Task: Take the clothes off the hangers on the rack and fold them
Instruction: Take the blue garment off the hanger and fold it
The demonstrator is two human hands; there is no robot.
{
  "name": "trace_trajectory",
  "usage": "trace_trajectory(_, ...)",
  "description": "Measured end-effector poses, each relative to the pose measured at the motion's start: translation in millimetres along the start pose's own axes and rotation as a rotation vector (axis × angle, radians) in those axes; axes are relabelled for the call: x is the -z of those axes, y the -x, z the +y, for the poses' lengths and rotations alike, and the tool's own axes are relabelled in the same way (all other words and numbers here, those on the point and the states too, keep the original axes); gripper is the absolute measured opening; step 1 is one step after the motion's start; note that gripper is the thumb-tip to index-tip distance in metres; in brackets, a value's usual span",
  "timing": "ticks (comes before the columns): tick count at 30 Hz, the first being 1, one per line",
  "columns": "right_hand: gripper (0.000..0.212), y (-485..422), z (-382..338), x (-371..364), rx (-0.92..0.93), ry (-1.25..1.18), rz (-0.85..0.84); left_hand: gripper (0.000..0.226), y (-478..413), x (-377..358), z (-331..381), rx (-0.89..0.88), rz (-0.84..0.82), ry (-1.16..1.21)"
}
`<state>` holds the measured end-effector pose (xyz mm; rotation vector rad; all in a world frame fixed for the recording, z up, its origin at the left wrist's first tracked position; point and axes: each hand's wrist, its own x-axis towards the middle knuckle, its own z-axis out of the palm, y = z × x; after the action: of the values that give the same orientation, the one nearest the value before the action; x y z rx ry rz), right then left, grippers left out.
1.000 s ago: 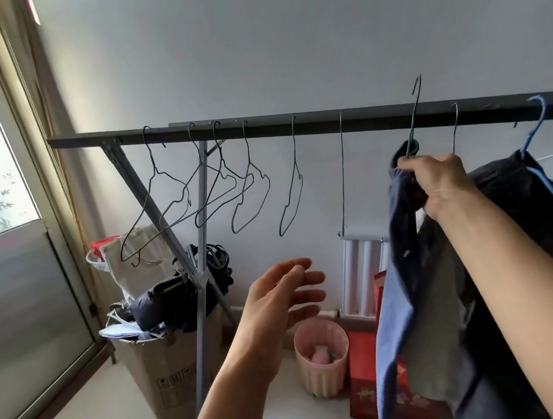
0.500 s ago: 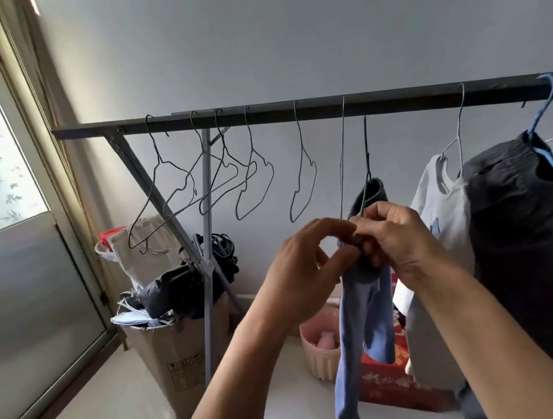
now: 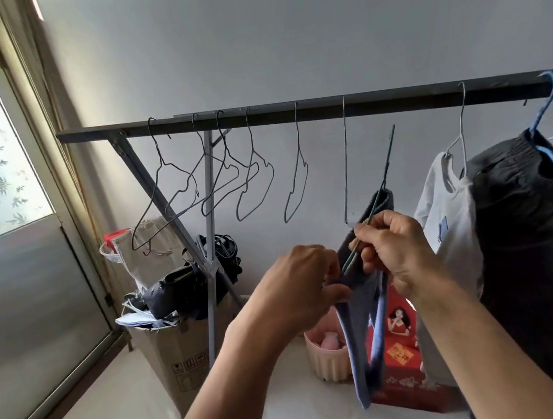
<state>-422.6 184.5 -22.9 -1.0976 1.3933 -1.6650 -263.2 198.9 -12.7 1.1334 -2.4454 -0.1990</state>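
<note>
A dark metal rack bar (image 3: 292, 112) runs across the view with several bare wire hangers (image 3: 251, 181) on its left half. A blue garment (image 3: 361, 319) hangs below the bar on a green wire hanger (image 3: 386, 177) that is off the rack. My right hand (image 3: 395, 251) pinches the hanger's wire and the cloth's top. My left hand (image 3: 307, 284) grips the garment's left edge. To the right, a white shirt (image 3: 450, 225) and a black garment (image 3: 538, 250) still hang on the bar.
A cardboard box (image 3: 178, 356) stuffed with bags stands by the rack's leg (image 3: 211, 270). A pink ribbed bin (image 3: 328, 357) and a red box (image 3: 399, 350) sit on the pale floor. A glass door (image 3: 1, 204) is at the left.
The green hanger with the blue garment came off the bar and down in front of me. My left hand rose and took hold of the cloth, which now slides off the hanger.
</note>
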Motion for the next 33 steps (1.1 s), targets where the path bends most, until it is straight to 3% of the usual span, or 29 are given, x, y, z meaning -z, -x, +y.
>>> trace_trajectory(5,0.026,-10,-22,14,-0.248,-0.482,-0.028,0.022,6,-14,-9,0.025,0.049,0.176)
trace_trajectory(9,0.026,-5,-37,26,-0.360,-0.577,-0.186,0.008,1,-27,-17,0.010,0.154,0.142)
trace_trajectory(16,0.017,3,-71,39,-0.291,-0.467,-0.359,0.020,-15,-42,-40,0.106,0.185,0.027)
trace_trajectory(19,0.018,-13,-81,41,-0.193,-0.362,-0.285,0.018,-16,-45,-50,0.112,0.221,0.032)
trace_trajectory(25,0.020,-81,-87,31,-0.030,0.013,0.024,0.019,-15,-38,-54,0.092,0.250,0.067)
trace_trajectory(29,0.019,-106,-88,27,-0.044,0.124,0.066,0.037,-13,-24,-63,0.077,0.250,0.072)
trace_trajectory(33,0.019,-114,-65,24,-0.110,0.208,0.063,0.038,-6,-7,-72,0.045,0.304,0.104)
